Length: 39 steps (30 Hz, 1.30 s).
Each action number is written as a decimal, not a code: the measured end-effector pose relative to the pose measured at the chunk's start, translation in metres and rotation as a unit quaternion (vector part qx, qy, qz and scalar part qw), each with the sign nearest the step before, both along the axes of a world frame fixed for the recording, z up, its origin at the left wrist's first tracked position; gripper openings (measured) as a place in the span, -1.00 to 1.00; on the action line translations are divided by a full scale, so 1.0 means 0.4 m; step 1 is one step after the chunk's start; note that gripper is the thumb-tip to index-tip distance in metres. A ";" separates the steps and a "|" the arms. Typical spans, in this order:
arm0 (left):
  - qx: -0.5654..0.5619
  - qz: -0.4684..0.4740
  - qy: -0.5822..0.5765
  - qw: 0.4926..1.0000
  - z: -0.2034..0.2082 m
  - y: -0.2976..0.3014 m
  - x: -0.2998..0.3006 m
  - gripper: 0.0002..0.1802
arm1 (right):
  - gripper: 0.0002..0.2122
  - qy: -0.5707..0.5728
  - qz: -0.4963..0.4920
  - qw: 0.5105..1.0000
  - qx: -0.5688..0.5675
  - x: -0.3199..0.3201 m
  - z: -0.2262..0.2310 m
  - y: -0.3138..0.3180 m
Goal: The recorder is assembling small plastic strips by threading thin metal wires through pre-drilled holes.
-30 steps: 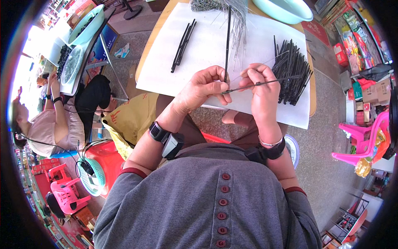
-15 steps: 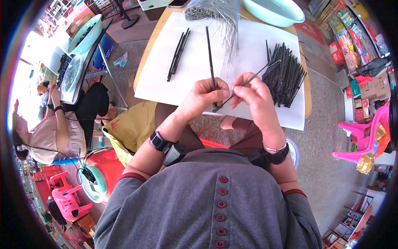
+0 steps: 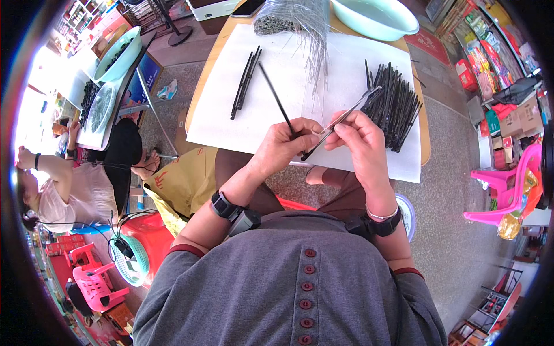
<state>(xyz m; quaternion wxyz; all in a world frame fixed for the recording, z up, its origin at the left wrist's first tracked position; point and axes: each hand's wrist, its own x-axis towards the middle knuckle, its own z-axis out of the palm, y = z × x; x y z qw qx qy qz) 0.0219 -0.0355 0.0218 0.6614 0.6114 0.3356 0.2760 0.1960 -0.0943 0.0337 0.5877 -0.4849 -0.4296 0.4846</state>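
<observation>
Head view: left hand (image 3: 283, 147) pinches one black stick (image 3: 277, 101), right hand (image 3: 360, 138) grasps a thin rod (image 3: 340, 121); few finished sticks (image 3: 245, 81), large pile (image 3: 395, 104) remaining.

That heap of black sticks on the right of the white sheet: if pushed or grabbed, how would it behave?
The black sticks look thin and straight, so probably stiff and light. They lie loosely crossed on the white sheet, so a push would likely scatter or roll them. Being so slim, one may flex or snap if bent.
</observation>
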 end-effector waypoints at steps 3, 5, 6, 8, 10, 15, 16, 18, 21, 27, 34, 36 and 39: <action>0.021 -0.018 0.019 0.999 -0.001 0.000 -0.001 -0.84 | -0.87 -0.069 -0.024 0.997 0.017 -0.006 -0.002 -0.002; 0.030 -0.036 0.002 0.999 -0.006 0.002 0.000 -0.84 | -0.87 -0.076 -0.030 0.996 0.021 -0.008 0.002 -0.002; 0.029 -0.036 0.002 0.999 -0.009 0.001 -0.001 -0.84 | -0.87 -0.084 -0.036 0.995 0.026 -0.009 0.004 -0.001; 0.016 0.002 -0.043 0.999 -0.018 -0.002 -0.006 -0.84 | -0.87 -0.075 -0.038 0.996 0.024 -0.009 0.004 0.004; 0.043 -0.003 -0.051 0.998 -0.046 0.001 -0.005 -0.84 | -0.86 -0.066 -0.039 0.997 0.022 -0.011 0.005 0.005; 0.059 -0.004 -0.042 0.997 -0.042 0.001 0.003 -0.84 | -0.86 -0.095 -0.038 0.995 0.020 -0.015 0.012 -0.003; 0.059 0.000 -0.046 0.997 -0.044 0.003 0.004 -0.85 | -0.86 -0.095 -0.037 0.995 0.019 -0.017 0.011 -0.004; 0.059 0.004 -0.050 0.997 -0.046 0.005 0.003 -0.86 | -0.86 -0.094 -0.029 0.994 0.037 -0.019 0.012 -0.006; 0.051 -0.007 -0.053 0.997 -0.049 0.005 0.001 -0.87 | -0.86 -0.095 -0.028 0.995 0.020 -0.012 0.016 -0.004; 0.065 -0.019 -0.024 0.997 -0.046 0.002 0.002 -0.82 | -0.87 -0.067 -0.033 0.997 0.029 -0.016 0.022 -0.010; 0.118 -0.013 -0.045 0.992 -0.033 -0.001 0.013 -0.77 | -0.91 -0.094 -0.037 0.994 0.034 -0.020 0.007 -0.007; 0.145 -0.017 -0.050 0.988 -0.034 0.002 0.014 -0.76 | -0.90 -0.171 -0.074 0.981 0.061 -0.020 -0.004 0.002; 0.125 -0.031 -0.028 0.991 -0.050 0.008 0.010 -0.76 | -0.92 -0.226 -0.097 0.967 0.066 -0.036 -0.007 0.011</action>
